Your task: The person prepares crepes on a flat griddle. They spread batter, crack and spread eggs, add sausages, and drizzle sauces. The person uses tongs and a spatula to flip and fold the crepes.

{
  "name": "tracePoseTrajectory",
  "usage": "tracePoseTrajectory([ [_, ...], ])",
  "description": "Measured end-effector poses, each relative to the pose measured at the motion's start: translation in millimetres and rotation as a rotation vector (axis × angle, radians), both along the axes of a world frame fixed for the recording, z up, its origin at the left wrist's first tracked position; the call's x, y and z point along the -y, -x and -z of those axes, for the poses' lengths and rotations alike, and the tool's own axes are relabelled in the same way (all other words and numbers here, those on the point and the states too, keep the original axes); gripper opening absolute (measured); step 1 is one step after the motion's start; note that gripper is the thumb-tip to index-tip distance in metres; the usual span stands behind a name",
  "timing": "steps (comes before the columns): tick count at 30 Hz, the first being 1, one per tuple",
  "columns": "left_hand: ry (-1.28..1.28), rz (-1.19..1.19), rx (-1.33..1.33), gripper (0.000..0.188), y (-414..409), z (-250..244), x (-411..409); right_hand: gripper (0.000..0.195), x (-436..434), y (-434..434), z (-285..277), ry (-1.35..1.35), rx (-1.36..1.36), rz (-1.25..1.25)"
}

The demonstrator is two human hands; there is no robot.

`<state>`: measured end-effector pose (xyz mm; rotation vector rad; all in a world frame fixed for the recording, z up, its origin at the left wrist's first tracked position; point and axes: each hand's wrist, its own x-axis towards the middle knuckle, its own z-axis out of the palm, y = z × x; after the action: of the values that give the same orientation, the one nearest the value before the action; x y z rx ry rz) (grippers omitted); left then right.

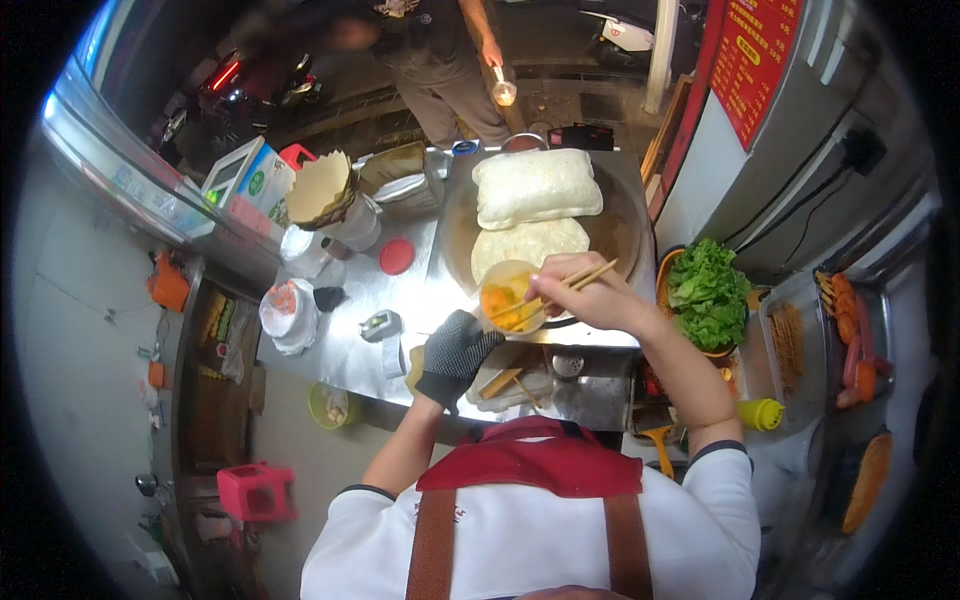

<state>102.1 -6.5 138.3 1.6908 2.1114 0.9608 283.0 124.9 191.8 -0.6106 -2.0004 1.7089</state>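
My left hand [459, 356], in a dark dotted glove, grips a pale cup [491, 271] by its near left side. Yellow-orange egg [507, 301] lies inside the cup. A pair of chopsticks [592, 275] is held in my right hand [585, 292], their tips down in the egg. Just beyond the cup, a flat round dough cake [529, 244] rests on the round griddle [622, 240], partly hidden by the cup. Behind it sits a puffed-up, pillow-shaped dough cake [537, 187], touching or overlapping the flat one.
Lettuce [709, 292] fills a basket to the right, near a yellow squeeze bottle [760, 414] and a tray of sausages [862, 352]. Leftward stand a small label printer [380, 325], a red lid [397, 256] and paper bags [321, 187]. A person [442, 67] stands beyond the counter.
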Motion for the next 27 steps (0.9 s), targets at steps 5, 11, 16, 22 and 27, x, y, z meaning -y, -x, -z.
tracePoseTrajectory([
  [5,0.061,0.025,0.080,0.032,19.1,14.1,-2.0,0.025,2.3,7.7,9.2,-0.109,0.068,-0.005],
  [11,0.148,0.064,0.092,0.027,33.8,-14.3,0.6,0.025,8.2,27.4,1.9,-0.142,0.130,0.013],
  [16,0.146,0.024,0.152,0.026,66.0,-5.9,-2.7,0.029,-23.5,35.5,20.0,0.092,-0.058,0.405],
  [22,0.127,0.023,0.160,0.031,85.0,9.5,-6.5,0.035,-26.7,39.1,10.8,0.252,-0.102,0.443],
  [27,0.141,0.051,0.130,0.030,88.6,-0.5,-7.6,0.036,-34.3,52.7,8.3,0.264,-0.041,0.411],
])
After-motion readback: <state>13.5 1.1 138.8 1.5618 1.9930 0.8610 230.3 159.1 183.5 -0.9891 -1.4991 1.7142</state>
